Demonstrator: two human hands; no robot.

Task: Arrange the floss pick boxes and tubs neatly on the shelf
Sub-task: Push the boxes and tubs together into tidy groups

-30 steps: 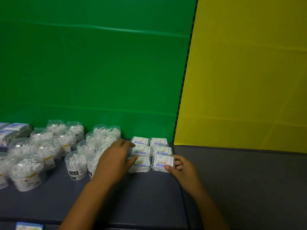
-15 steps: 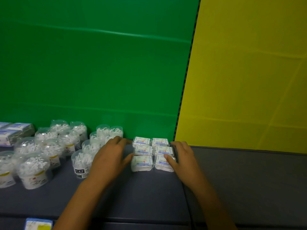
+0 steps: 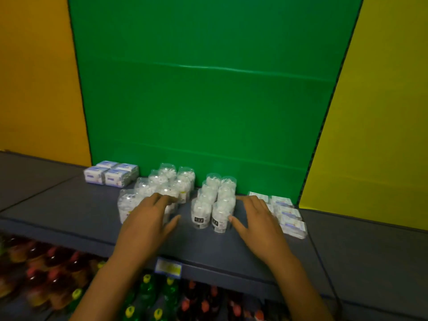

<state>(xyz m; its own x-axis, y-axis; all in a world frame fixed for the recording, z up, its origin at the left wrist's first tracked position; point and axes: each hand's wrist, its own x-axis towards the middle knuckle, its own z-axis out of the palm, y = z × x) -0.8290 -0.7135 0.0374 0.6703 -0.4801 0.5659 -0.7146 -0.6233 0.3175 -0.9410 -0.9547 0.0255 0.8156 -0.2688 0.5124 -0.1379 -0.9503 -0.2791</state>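
Observation:
Two rows of clear floss pick tubs (image 3: 214, 201) stand in the middle of the grey shelf (image 3: 208, 249). My left hand (image 3: 148, 218) hovers spread-fingered to their left, over a wider group of tubs (image 3: 159, 188). My right hand (image 3: 257, 222) is spread on their right, its thumb close to the front tub. Behind my right hand lie flat floss pick boxes (image 3: 289, 216) in two rows, partly hidden. A block of white boxes (image 3: 111, 173) sits at the back left. Both hands hold nothing.
Green backdrop (image 3: 203, 100) rises behind the shelf, with yellow panels either side. A price tag (image 3: 168, 267) hangs on the shelf's front edge. Bottles with red and yellow caps (image 3: 148, 295) fill the shelf below.
Both hands left the flat boxes and moved left to flank the two rows of tubs. The view swung left and pulled back, showing the lower shelf.

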